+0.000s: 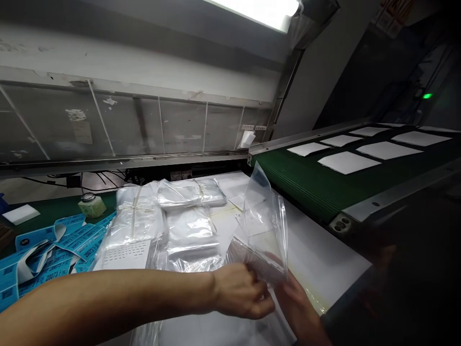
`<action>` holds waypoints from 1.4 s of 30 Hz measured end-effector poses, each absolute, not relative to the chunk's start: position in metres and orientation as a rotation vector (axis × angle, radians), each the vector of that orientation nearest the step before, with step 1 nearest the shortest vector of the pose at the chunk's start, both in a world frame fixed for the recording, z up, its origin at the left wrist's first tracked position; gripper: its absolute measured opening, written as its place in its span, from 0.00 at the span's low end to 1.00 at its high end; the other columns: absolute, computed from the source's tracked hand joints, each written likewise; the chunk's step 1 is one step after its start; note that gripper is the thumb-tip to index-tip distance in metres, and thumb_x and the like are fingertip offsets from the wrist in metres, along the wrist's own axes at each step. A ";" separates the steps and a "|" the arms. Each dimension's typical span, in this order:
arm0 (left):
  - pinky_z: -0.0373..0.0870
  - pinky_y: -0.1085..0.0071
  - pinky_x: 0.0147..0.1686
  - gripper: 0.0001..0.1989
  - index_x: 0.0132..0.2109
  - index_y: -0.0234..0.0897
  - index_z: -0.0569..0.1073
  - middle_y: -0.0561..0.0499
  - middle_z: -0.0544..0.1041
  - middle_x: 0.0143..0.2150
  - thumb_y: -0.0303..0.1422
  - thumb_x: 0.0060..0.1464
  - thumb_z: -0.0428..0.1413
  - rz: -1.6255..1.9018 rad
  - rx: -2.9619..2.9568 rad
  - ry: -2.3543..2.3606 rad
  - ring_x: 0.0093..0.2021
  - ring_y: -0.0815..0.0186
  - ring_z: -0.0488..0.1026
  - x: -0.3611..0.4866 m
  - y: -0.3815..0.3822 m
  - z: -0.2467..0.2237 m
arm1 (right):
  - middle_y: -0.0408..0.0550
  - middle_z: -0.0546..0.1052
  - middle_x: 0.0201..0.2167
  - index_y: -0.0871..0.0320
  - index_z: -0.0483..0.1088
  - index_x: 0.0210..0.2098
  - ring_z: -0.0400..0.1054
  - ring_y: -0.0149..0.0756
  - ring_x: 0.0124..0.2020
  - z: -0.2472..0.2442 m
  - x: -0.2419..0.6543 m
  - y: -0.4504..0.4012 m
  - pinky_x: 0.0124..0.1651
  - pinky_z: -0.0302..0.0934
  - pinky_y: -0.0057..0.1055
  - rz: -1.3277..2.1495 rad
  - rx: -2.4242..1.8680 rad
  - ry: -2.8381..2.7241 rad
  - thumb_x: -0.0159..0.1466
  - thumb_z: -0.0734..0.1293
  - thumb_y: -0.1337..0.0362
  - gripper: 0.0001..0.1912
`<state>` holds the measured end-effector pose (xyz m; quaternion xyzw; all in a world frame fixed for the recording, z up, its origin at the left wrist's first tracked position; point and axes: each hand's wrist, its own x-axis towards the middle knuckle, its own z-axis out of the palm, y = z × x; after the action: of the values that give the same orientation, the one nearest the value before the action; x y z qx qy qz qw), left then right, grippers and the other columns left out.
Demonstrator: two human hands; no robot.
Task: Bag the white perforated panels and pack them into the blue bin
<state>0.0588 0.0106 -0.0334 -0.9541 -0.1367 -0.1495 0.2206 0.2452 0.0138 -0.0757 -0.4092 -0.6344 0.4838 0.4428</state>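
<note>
My left hand [245, 292] reaches across from the left, its fingers closed on the edge of a clear plastic bag [279, 216]. The bag stands up, its mouth towards the conveyor. A stack of flat whitish pieces [254, 257] lies at the lower part of the bag, beside my left knuckles. Behind the bag my right hand [290, 290] is partly hidden; its fingers are curled round the stack and the bag. Tied bundles of clear bags [135, 216] lie left of my hands on the white table surface [324, 254].
A green conveyor belt [298, 178] at the right carries several white packets [349, 162]. Blue printed labels [75, 240] and a small jar [91, 205] sit at the left. A metal panel [137, 125] rises behind the table.
</note>
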 end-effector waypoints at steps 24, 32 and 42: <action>0.66 0.67 0.39 0.24 0.40 0.36 0.67 0.48 0.72 0.35 0.46 0.62 0.34 -2.476 -1.790 -2.137 0.36 0.63 0.69 0.098 0.013 -0.038 | 0.52 0.72 0.49 0.57 0.60 0.54 0.67 0.45 0.50 -0.042 0.239 0.029 0.51 0.62 0.39 0.955 -1.067 -1.631 0.56 0.68 0.54 0.29; 0.65 0.67 0.35 0.23 0.35 0.37 0.68 0.50 0.71 0.32 0.46 0.62 0.34 -2.488 -1.858 -2.157 0.33 0.62 0.69 0.103 0.003 -0.083 | 0.55 0.73 0.47 0.60 0.58 0.55 0.68 0.43 0.47 -0.075 0.235 0.027 0.47 0.63 0.35 0.845 -1.127 -1.641 0.64 0.58 0.51 0.25; 0.63 0.62 0.51 0.26 0.58 0.39 0.60 0.45 0.69 0.55 0.45 0.56 0.50 -2.415 -2.162 -1.957 0.53 0.57 0.67 0.092 0.004 -0.073 | 0.50 0.74 0.45 0.54 0.70 0.47 0.64 0.51 0.49 -0.109 0.260 0.019 0.52 0.57 0.42 0.763 -1.298 -1.916 0.54 0.67 0.60 0.21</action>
<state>0.0921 0.0043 -0.0728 -0.5417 -0.4902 -0.6050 -0.3167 0.2600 0.0187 -0.1090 -0.5000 -0.7378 0.2939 0.3453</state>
